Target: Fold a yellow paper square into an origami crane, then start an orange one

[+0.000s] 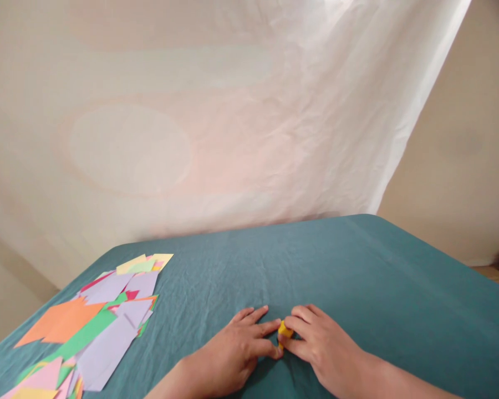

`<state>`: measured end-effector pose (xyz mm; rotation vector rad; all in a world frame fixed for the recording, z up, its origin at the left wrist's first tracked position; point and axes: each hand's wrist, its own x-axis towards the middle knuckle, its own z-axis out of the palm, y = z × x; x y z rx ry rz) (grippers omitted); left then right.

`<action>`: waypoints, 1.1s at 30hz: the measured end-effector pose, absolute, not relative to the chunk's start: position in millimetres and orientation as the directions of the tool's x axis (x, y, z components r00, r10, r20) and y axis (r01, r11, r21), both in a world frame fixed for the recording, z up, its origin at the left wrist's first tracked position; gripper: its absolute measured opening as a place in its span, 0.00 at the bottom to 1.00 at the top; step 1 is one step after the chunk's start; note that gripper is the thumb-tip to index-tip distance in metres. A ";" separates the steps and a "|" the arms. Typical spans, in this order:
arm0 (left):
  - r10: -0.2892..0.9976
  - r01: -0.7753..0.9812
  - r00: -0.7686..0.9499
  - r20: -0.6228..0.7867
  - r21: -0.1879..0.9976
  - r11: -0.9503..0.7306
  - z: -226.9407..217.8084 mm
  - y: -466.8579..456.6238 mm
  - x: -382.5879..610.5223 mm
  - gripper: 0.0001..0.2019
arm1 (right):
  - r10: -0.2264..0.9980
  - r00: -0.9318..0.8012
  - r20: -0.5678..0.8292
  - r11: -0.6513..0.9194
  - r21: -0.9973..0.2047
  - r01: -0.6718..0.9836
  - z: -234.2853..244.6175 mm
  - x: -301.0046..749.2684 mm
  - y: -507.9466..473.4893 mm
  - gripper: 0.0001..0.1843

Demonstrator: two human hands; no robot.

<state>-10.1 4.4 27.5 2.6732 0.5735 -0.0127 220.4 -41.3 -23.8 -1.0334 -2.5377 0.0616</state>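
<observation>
Both hands rest on the teal tablecloth (357, 277) near the front edge, meeting at a small folded yellow paper piece (285, 331). My left hand (237, 354) lies palm down, its fingertips and thumb pressed against the yellow piece from the left. My right hand (320, 346) comes in from the right, fingers curled, pinching the same piece. Most of the paper is hidden between the fingers.
A loose spread of coloured paper sheets (95, 327), lilac, orange, green, pink and yellow, lies at the left of the table. A creased white sheet (216, 122) hangs as a backdrop behind the table. A beige wall (461, 144) shows at the right.
</observation>
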 end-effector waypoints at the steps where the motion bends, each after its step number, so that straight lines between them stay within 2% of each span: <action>1: 0.390 0.393 0.916 -0.089 0.388 -0.834 27.1 4.5 -10.4 0.30 | 0.693 -0.635 0.341 0.713 -0.189 0.675 -23.0 221.1 -40.4 0.11; 8: 0.389 0.399 0.915 -0.106 0.373 -0.838 24.1 5.0 -13.7 0.28 | 0.762 -0.579 0.289 0.639 -0.197 0.743 -19.8 228.1 -32.4 0.10; 18: 0.397 0.410 0.911 -0.115 0.376 -0.831 24.1 6.1 -12.6 0.30 | 0.771 -0.594 0.231 0.631 -0.148 0.762 -13.6 230.1 -35.9 0.08; 23: 0.397 0.400 0.913 -0.094 0.395 -0.827 22.9 6.4 -15.6 0.30 | 0.779 -0.564 0.274 0.618 -0.179 0.766 -17.8 231.5 -35.5 0.09; 27: 0.392 0.390 0.916 -0.083 0.407 -0.826 22.9 5.9 -16.4 0.30 | 0.702 -0.561 0.438 0.689 -0.220 0.691 -19.0 227.4 -38.2 0.13; 31: 0.399 0.402 0.912 -0.097 0.415 -0.816 25.2 6.2 -15.7 0.29 | 0.560 -0.698 0.447 0.823 -0.206 0.529 -16.5 219.6 -41.9 0.16; 33: 0.401 0.406 0.910 -0.105 0.417 -0.813 26.6 6.5 -15.6 0.29 | 0.574 -0.703 0.421 0.816 -0.223 0.533 -16.3 219.1 -41.9 0.16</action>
